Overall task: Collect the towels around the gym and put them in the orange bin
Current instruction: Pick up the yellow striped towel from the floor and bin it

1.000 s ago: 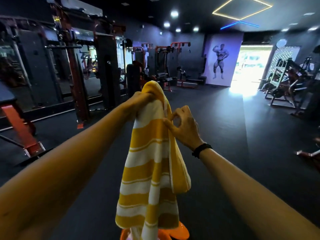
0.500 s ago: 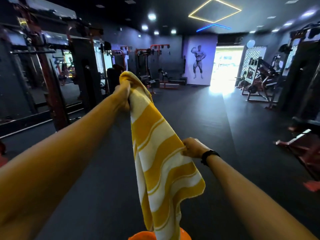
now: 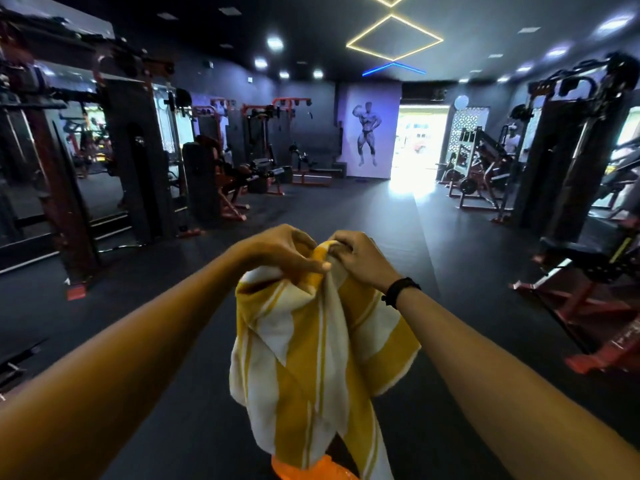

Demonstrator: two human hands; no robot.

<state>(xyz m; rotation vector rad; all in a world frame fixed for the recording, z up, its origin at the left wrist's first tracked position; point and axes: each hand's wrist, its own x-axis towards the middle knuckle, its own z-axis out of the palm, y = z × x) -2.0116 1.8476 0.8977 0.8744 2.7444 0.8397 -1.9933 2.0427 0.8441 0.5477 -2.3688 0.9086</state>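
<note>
Yellow-and-white striped towel [image 3: 311,358], orange bin [image 3: 332,471], black wristband [image 3: 401,291], dark grey floor [image 3: 346,209]

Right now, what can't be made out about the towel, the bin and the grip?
- Head view: orange bin mostly hidden behind the towel and cut by the bottom edge; contents unseen.
- Towel's lower end: cut by the same edge.
- Left hand, right hand: some fingertips buried in folds.

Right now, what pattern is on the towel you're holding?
Wide yellow and white stripes on the towel, shown best in the head view.
</note>
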